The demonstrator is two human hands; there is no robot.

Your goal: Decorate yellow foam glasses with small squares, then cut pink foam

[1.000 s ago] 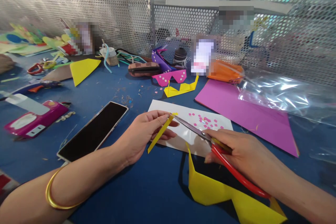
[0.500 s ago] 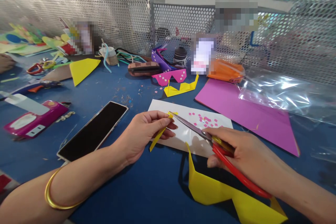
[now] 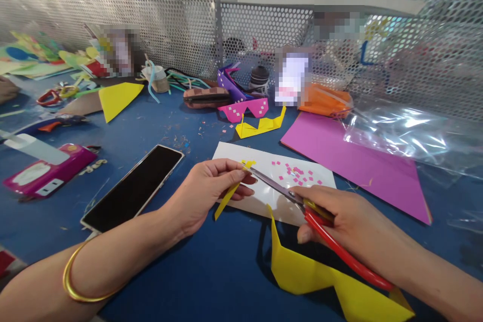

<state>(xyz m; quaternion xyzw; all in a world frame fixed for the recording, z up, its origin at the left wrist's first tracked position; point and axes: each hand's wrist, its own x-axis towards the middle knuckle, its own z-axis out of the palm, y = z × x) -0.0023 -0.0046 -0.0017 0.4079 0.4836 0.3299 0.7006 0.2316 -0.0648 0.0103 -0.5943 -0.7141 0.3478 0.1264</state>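
My left hand [image 3: 211, 188] pinches a narrow yellow paper strip [image 3: 226, 200] between thumb and fingers, above the near left corner of a white sheet [image 3: 260, 161]. My right hand [image 3: 335, 211] grips red-handled scissors [image 3: 324, 231]; the blade tips meet the strip's upper end, where a small yellow bit [image 3: 248, 164] shows. Several tiny pink squares [image 3: 298, 173] lie on the white sheet. A folded yellow paper glasses shape [image 3: 305, 274] sits on the blue table under my right wrist.
A black phone [image 3: 134, 188] lies left of my left hand. Pink [image 3: 247, 109] and yellow [image 3: 260, 126] paper glasses, a magenta sheet [image 3: 354, 163], clear plastic bags [image 3: 411, 136], a pink case [image 3: 47, 171] and paper scraps surround them. A perforated metal wall [image 3: 151, 10] stands behind.
The yellow strip has become shorter above my fingers as the scissors snipped its end; the blades have closed in on it. My hands stayed nearly in place.
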